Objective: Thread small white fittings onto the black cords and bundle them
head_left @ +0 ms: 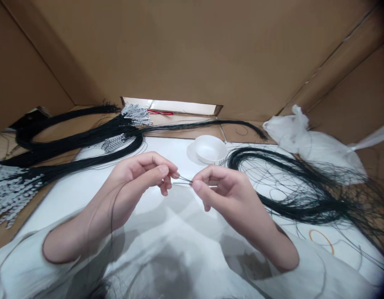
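Nearest are two pale sleeves (26, 265), a long way this side of the white bowl (210, 160). A bit nearer to the bowl, the left hand (135, 182) pinches a thin dark string (184, 178) with its thumb and fingers, just to the bowl's left. The right hand (226, 187) pinches the string too, right in front of the bowl. I can't tell if it is one string or two that meet. An orange ring (325, 236) lies on the white tabletop (70, 195), in front of the bowl and to its right. Right of the bowl, a big messy bunch of dark strings (291, 209) has no white bits that I can see, so those look like they are left to do. Left of the bowl, neat dark bundles (86, 137) have bumpy white bits (14, 191) at their ends, so I think lots are done. The string in the hands looks partway. Farther right of the bowl sits a white plastic bag (331, 149). Behind the bowl and to its left is a small red thing (160, 112), and a cardboard wall (192, 54) stands behind it all.
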Motion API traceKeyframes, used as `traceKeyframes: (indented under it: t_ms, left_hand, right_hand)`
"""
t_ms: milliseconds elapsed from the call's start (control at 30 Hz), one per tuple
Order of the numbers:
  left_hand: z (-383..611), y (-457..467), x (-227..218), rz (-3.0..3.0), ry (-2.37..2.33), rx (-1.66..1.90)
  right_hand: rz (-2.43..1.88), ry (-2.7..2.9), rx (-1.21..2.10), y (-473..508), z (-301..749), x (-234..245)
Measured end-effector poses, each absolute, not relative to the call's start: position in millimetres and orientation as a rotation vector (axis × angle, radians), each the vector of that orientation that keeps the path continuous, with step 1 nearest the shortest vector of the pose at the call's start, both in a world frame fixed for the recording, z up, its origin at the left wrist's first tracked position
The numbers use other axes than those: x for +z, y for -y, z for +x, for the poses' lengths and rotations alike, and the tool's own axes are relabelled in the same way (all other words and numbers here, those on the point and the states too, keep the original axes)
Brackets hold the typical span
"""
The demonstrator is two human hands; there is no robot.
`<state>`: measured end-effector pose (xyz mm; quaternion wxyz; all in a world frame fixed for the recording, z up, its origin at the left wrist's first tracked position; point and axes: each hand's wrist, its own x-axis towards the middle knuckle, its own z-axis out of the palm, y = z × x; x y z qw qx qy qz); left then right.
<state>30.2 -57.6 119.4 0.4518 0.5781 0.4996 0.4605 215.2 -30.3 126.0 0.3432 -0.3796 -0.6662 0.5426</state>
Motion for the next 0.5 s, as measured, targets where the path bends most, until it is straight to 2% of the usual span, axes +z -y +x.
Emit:
traceKeyframes:
  t_ms: [167, 267, 333, 500]
  left_hand:
    - [31.8, 59.1, 119.1, 2.203, -1.540, 1.158]
    - [31.2, 55.1, 105.7, 2.635, -1.496, 0.870]
    - [29.7, 50.0, 94.3, 2.709, -1.499, 0.701]
    - [19.3, 30.9, 82.6, 2.803, -1.514, 0.632]
  right_hand:
    - [-1.010, 1.743, 1.336, 24.0, 209.6, 112.7]
    - [-0.957, 1.779, 1.340, 16.9, 203.2, 93.4]
    - [-0.928, 1.800, 1.347, 12.0, 199.8, 80.1]
    - [-0.931, 1.841, 1.438, -4.3, 202.7, 65.9]
